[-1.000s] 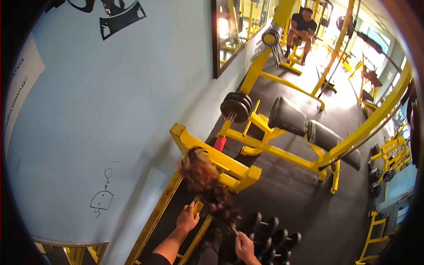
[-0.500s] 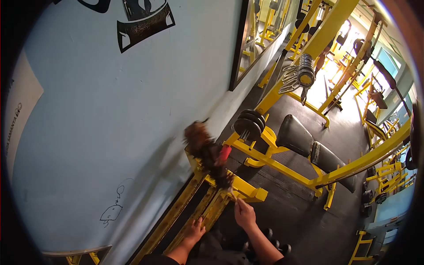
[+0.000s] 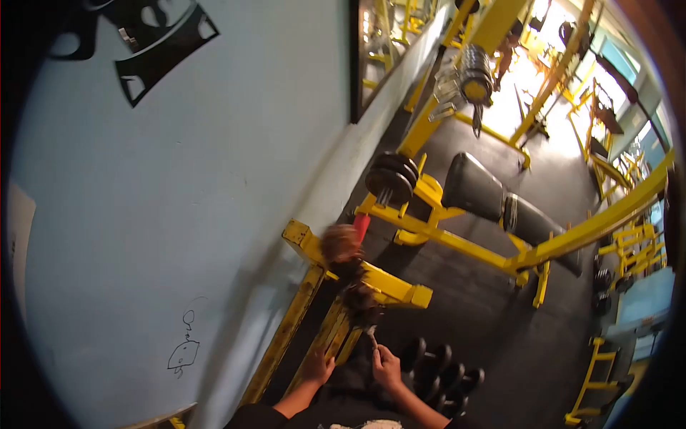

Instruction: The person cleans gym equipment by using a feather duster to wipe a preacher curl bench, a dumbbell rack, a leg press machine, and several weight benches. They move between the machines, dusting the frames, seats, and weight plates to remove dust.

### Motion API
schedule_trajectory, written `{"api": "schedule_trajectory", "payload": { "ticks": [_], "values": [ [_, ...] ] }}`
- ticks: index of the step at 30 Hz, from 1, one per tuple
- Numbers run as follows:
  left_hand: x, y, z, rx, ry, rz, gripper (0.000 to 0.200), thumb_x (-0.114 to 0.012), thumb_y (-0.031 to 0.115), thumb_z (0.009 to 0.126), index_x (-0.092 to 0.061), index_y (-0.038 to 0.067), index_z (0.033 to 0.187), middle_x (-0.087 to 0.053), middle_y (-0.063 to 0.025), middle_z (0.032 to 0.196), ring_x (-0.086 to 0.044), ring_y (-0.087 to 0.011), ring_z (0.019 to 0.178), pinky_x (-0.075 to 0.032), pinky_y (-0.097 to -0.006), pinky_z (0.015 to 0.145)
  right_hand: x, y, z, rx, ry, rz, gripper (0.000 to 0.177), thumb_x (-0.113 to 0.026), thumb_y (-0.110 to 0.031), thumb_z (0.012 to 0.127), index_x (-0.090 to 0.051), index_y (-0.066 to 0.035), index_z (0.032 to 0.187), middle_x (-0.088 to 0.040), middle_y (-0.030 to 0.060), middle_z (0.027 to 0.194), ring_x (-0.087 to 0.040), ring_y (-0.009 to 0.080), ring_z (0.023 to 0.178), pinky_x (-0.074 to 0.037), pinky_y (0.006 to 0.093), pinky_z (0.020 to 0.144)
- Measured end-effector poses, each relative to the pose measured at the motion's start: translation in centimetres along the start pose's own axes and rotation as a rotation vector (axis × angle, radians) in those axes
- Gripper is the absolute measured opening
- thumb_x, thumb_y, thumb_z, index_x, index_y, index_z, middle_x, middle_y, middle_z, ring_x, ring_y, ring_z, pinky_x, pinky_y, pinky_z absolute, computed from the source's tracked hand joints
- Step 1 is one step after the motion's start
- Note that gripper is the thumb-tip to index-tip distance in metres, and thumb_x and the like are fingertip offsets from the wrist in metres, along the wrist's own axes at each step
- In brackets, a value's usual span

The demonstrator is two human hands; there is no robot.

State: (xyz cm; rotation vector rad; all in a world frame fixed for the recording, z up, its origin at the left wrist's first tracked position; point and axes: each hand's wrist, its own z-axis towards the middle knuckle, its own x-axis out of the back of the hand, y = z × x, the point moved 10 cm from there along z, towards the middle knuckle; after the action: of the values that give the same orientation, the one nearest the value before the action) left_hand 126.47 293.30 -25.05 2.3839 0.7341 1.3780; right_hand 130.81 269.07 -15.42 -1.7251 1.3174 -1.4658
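Right hand (image 3: 386, 366) closed on the duster (image 3: 349, 270) handle, feathers slanting toward upper left over the yellow rack (image 3: 397, 291); left hand (image 3: 316, 369) rests on the rack, grip unclear.

Nothing legible appears here. The wall (image 3: 214, 179) carries a black painted emblem (image 3: 153, 57) near its top and a small pen doodle (image 3: 182, 350) low down, neither with letters. The white sheet (image 3: 18, 229) at the left edge is too blurred to read.
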Motion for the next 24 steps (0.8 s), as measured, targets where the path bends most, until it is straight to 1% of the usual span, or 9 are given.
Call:
{"api": "schedule_trajectory", "payload": {
  "ticks": [3,7,10,11,14,18,21,22,24],
  "values": [
    [1.3,1.7,0.4,-0.119,0.164,0.050,0.063,-0.064,0.032,0.093,-0.039,0.007,0.145,-0.052,-0.0209,0.133,-0.054,-0.0400,0.122,-0.050,-0.0475,0.094,1.3,-0.5,-0.7,0.271,-0.020,-0.115,0.014,-0.061,-0.014,0.095,-0.066,-0.003,0.102,-0.059,0.0116,0.066,-0.060,0.0161,0.058,-0.047,0.0313,0.056],
    [1.7,1.7,0.1,-0.159,0.222,0.027,0.066,-0.066,0.031,0.092,-0.037,0.006,0.146,-0.052,-0.0214,0.131,-0.056,-0.0400,0.119,-0.051,-0.0454,0.095,1.3,3.2,0.5,-0.048,-0.009,0.000,0.014,-0.061,-0.012,0.094,-0.066,-0.003,0.102,-0.061,0.0161,0.069,-0.062,0.0217,0.059,-0.049,0.0336,0.057],
    [1.2,1.5,0.2,-0.095,0.149,0.038,0.069,-0.066,0.032,0.092,-0.033,0.006,0.148,-0.050,-0.0217,0.134,-0.055,-0.0402,0.121,-0.050,-0.0445,0.096,1.5,-0.6,0.6,0.237,-0.011,-0.114,0.015,-0.058,-0.014,0.096,-0.064,-0.002,0.102,-0.063,0.0193,0.073,-0.065,0.0289,0.062,-0.048,0.0365,0.057],
    [1.0,1.2,0.2,-0.035,0.089,0.043,0.070,-0.065,0.031,0.093,-0.032,0.006,0.149,-0.049,-0.0218,0.136,-0.054,-0.0400,0.122,-0.050,-0.0442,0.096,1.5,-0.2,0.2,0.221,0.002,-0.114,0.015,-0.058,-0.014,0.096,-0.064,-0.002,0.102,-0.063,0.0193,0.073,-0.065,0.0289,0.062,-0.048,0.0365,0.057],
    [2.4,2.6,-0.3,-0.022,0.056,-0.072,0.070,-0.064,0.029,0.093,-0.031,0.004,0.149,-0.046,-0.0219,0.137,-0.053,-0.0394,0.123,-0.049,-0.0445,0.098,2.4,4.0,-1.6,-0.144,0.180,0.023,0.017,-0.057,-0.019,0.097,-0.061,-0.003,0.101,-0.062,0.0212,0.070,-0.065,0.0369,0.063,-0.049,0.0434,0.058],
    [2.6,3.4,-0.1,-0.094,0.119,-0.057,0.065,-0.061,0.031,0.096,-0.033,0.007,0.149,-0.047,-0.0218,0.138,-0.050,-0.0386,0.128,-0.048,-0.0457,0.099,2.8,5.9,-5.1,-0.144,0.029,-0.063,0.017,-0.054,-0.021,0.099,-0.058,-0.004,0.100,-0.062,0.0240,0.071,-0.065,0.0407,0.067,-0.048,0.0472,0.060],
    [2.0,2.8,-0.2,-0.077,0.101,-0.057,0.066,-0.062,0.030,0.094,-0.035,0.004,0.147,-0.046,-0.0230,0.137,-0.051,-0.0387,0.125,-0.047,-0.0457,0.101,5.2,8.3,-5.9,-0.308,0.184,-0.051,0.017,-0.055,-0.022,0.099,-0.059,-0.005,0.100,-0.062,0.0239,0.072,-0.065,0.0424,0.068,-0.048,0.0477,0.060],
    [2.5,3.5,-0.4,-0.168,0.168,-0.031,0.068,-0.064,0.030,0.092,-0.034,0.004,0.147,-0.046,-0.0236,0.137,-0.051,-0.0402,0.124,-0.046,-0.0469,0.101,5.4,9.0,-6.4,-0.354,0.165,-0.055,0.019,-0.054,-0.025,0.097,-0.059,-0.007,0.100,-0.065,0.0238,0.076,-0.065,0.0458,0.076,-0.049,0.0531,0.067],
    [2.8,4.3,-0.3,-0.269,0.225,-0.003,0.070,-0.065,0.030,0.090,-0.034,0.003,0.147,-0.046,-0.0243,0.136,-0.050,-0.0417,0.123,-0.046,-0.0481,0.101,7.4,8.4,-7.3,-0.283,0.118,-0.102,0.019,-0.054,-0.025,0.097,-0.059,-0.006,0.099,-0.065,0.0237,0.077,-0.065,0.0457,0.076,-0.050,0.0531,0.067]
  ]
}}
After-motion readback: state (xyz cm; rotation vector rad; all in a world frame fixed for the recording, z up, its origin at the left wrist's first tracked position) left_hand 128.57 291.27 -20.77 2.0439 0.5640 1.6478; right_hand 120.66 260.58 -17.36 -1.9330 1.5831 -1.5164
